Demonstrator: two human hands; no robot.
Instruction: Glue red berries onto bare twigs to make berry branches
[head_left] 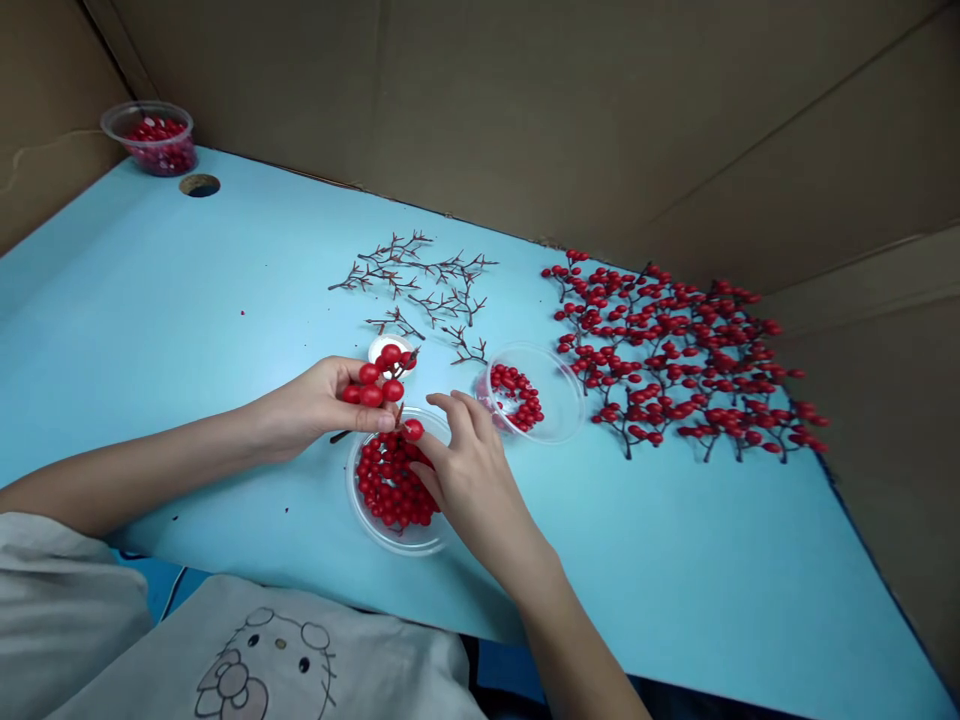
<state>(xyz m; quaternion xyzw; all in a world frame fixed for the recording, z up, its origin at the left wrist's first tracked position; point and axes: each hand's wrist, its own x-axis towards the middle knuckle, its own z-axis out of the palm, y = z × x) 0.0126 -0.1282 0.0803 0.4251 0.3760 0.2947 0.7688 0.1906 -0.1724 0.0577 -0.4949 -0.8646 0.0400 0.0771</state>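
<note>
My left hand (330, 405) is closed around an artificial berry sprig (394, 372) with several glossy red berries on its brown twigs. Close to the sprig's lower twig, a single red berry (412, 429) sits at the index fingertip of my right hand (472, 480). The thumb and fingers of that hand are apart, over a clear round tub (362, 517) of loose red berries (396, 485). Whether the single berry is fixed on the twig, I cannot tell. A small white round dish (381, 346) is partly hidden behind the sprig.
Bare brown twigs (409, 275) lie behind my hands. A second clear tub (566, 400) with some berries stands to the right, before many berry-covered sprigs (660, 350). At the far left corner stands another berry tub (161, 150) near a table hole (199, 185). Cardboard walls (525, 120) enclose the table.
</note>
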